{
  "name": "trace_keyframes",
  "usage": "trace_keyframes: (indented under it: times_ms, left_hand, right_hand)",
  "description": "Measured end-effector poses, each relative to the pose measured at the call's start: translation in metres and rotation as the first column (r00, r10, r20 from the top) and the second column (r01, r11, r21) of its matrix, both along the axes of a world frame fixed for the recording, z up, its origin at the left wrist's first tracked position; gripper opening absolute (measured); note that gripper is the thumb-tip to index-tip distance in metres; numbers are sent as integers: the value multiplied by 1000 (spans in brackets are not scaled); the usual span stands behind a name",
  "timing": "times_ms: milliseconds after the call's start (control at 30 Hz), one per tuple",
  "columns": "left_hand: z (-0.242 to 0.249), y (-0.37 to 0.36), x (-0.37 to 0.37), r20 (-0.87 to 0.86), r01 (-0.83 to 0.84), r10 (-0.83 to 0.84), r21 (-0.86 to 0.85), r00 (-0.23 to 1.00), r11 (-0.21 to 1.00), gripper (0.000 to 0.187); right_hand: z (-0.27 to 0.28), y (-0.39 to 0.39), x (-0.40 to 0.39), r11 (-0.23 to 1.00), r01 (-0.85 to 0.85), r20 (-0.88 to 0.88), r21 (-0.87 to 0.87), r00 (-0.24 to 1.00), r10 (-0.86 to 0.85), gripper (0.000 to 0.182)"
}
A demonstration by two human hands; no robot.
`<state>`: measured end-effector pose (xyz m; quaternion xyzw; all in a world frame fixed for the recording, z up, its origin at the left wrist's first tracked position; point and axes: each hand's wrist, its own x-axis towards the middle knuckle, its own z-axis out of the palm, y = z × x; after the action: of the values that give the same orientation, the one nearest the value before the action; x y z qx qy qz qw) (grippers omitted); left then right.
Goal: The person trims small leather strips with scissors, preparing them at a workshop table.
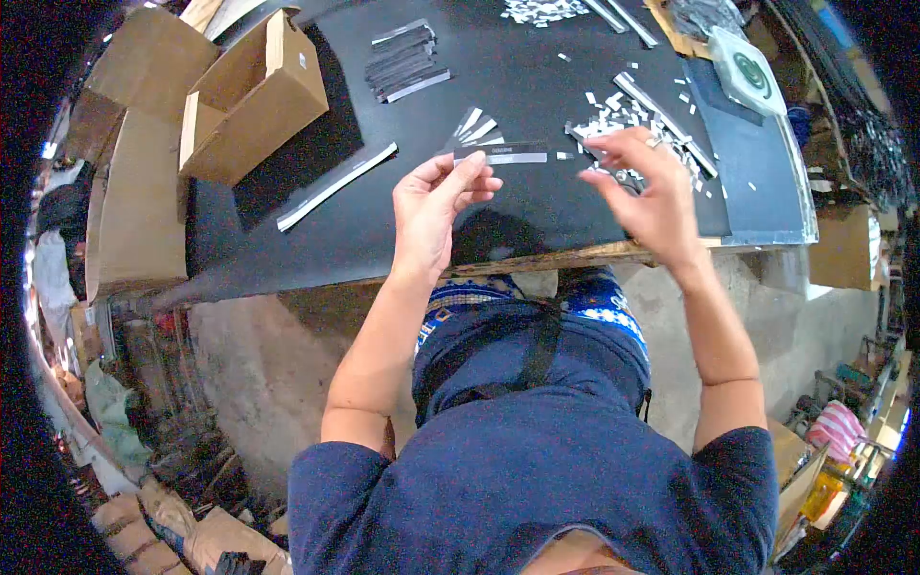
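Note:
Between thumb and fingers, my left hand (433,203) pinches a dark strip (525,154) with a pale lower edge and small lettering, which points to the right. Just beyond it, several black-and-white strips (472,126) lie fanned on the black table (316,259). My right hand (656,192) is raised over the right part of the table, its thumb and index finger apart with nothing visible between them. Small white and grey pieces (613,115) are scattered beneath and beyond it. One small pale piece (564,155) lies between the two hands.
An open cardboard box (264,120) stands at the left. A stack of dark strips (407,62) lies at the back, a long strip (335,187) in front of the box. Another long strip (671,125) crosses the scattered pieces. A clear plastic package (746,72) sits at the back right.

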<state>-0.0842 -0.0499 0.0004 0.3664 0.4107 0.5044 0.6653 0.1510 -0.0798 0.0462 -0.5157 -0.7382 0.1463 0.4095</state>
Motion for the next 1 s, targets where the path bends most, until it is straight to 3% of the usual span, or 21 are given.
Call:
trace_keyframes:
  times_ms: [233, 367, 633, 833, 900, 1000]
  left_hand:
    - [0, -11, 4, 36, -75, 74, 30, 997, 997, 12]
    - [-4, -13, 6, 46, -107, 105, 30, 993, 994, 11]
    - [-6, -15, 8, 45, -127, 126, 42, 991, 991, 11]
    - [-13, -17, 8, 35, -138, 137, 34, 990, 990, 11]
    - [-14, -20, 7, 22, -149, 148, 33, 989, 988, 11]
    - [-15, -23, 3, -68, -142, 142, -2, 987, 990, 13]
  right_hand:
    - [-32, -6, -44, 990, 122, -184, 69, 977, -108, 43]
    - [-38, -16, -59, 990, 141, -260, -9, 956, -139, 49]
    - [-43, -19, -65, 987, 157, -209, -14, 965, -157, 51]
    - [-41, -16, -68, 968, 215, -152, 131, 969, -194, 30]
    - [-42, -11, -68, 970, 244, -315, 8, 921, -229, 16]
    - [-51, -3, -66, 977, 202, -295, -74, 931, -215, 11]
